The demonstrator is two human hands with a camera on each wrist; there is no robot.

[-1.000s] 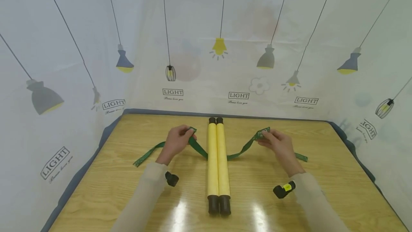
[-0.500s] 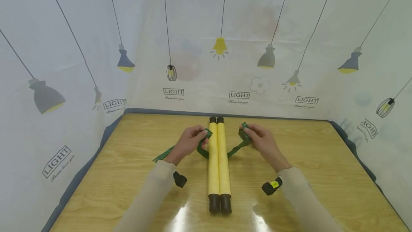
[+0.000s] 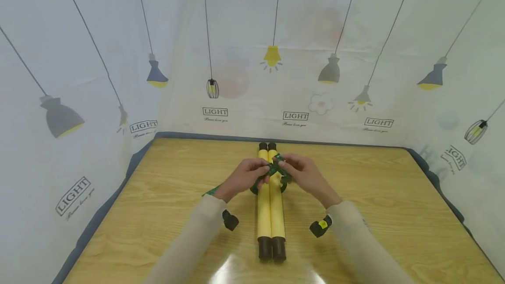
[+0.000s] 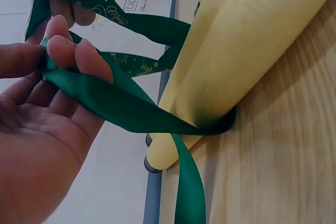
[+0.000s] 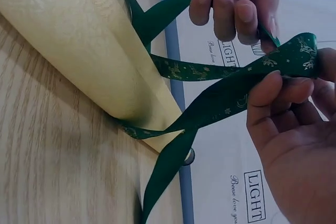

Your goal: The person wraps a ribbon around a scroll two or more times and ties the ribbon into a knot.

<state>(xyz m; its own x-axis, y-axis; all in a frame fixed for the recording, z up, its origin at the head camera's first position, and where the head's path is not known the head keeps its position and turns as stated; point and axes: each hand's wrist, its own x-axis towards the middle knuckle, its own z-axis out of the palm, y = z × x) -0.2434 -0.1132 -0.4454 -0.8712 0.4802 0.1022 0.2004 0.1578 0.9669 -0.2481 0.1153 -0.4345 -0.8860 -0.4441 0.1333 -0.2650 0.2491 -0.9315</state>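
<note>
On the far left, a pale backdrop [image 3: 244,16] printed with hanging lamps [image 3: 63,117] carries a boxed label [image 3: 73,195] reading "LIGHT"; the script under it ends in "love you", its first word hard to make out. Next, a cream sleeve [image 3: 189,244], cut off by the lower edge, leads past a black camera [image 3: 230,220] to the left hand [image 3: 242,176], its grip pinching a green ribbon [image 4: 115,106] between thumb and fingers; one tail [image 3: 212,191] is partly hidden by this wrist. In the middle, two yellow tubes [image 3: 264,214] with dark caps [image 3: 265,249] lie side by side on a wooden table [image 3: 375,196]. The ribbon goes out of sight beneath them and rises on both sides, its held parts coming together above; whether these touch is unclear. Its gold script is too curled to read. Then the right hand [image 3: 309,176], its grip pinching the ribbon's other part, and a second camera [image 3: 317,229] with a yellow sticker [image 3: 323,224], any marking too small to read. Far right, a creased label [image 3: 453,159] shows "IGHT", its first letter lost
</note>
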